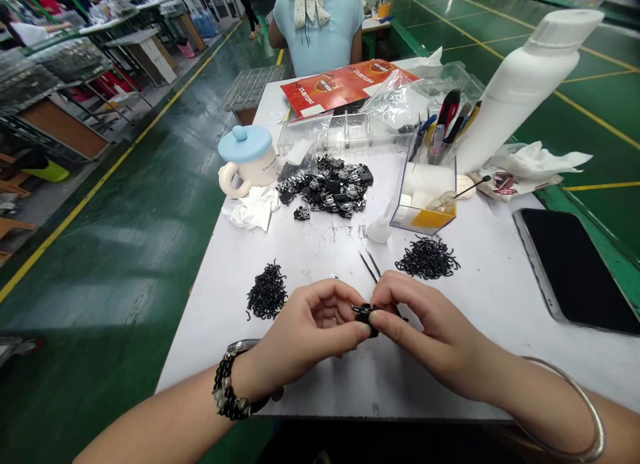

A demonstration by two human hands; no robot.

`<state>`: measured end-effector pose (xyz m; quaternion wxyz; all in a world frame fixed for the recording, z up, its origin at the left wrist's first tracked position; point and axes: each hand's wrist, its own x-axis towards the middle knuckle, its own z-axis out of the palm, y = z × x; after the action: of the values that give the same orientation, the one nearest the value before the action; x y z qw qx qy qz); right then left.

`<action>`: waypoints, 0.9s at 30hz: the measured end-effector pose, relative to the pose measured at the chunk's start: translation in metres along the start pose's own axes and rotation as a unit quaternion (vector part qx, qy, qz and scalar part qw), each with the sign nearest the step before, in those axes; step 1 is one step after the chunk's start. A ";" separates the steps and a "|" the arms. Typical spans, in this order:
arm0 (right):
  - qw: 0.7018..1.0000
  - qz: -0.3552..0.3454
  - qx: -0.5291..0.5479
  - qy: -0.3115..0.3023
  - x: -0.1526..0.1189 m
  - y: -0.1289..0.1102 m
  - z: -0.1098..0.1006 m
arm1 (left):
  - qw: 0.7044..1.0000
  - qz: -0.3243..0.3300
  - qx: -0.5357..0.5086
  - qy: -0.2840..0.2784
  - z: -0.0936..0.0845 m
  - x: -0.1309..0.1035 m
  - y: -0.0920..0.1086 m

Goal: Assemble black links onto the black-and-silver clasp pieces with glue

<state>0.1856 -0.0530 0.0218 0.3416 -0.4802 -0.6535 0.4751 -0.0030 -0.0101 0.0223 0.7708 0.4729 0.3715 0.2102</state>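
Green floor (150,251) marked with yellow lines runs past our white table (210,277). Over the near part of the tabletop, our left hand (305,324) and right hand (430,324) meet, both grasping one small black part (370,321) between thumbs and fingers. We pinch it from both sides, presumably because something so little needs steadying at each end. Thin tweezers (373,267) point away from us beside the right fingers; whether that hand also grips them, we cannot tell, but they lie close enough to suit fine work.

Just beyond the hands sit two piles of tiny curved black pieces, the left pile (267,292) and the right pile (429,257), probably split so each side has its own within reach. Farther off, between the mug (250,164) and the clear box (430,217), spreads a heap (335,187) of black, shiny parts, loose and easy to pick from. Tools (445,124) stand upright by the box, handles up, which makes them simple to grab. Our phone (580,271) lies flat at the right, away from the piles. Behind everything are red printed sheets (340,87), and past them a person in a light blue top (323,37).
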 end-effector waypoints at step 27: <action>0.995 0.011 -0.095 0.022 0.001 0.008 0.014 | 0.996 -0.031 -0.066 0.053 0.001 0.006 -0.008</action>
<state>0.1754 -0.0558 0.0095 0.3034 -0.5284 -0.6826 0.4035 0.0015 -0.0099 0.0134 0.7859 0.3974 0.4112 0.2353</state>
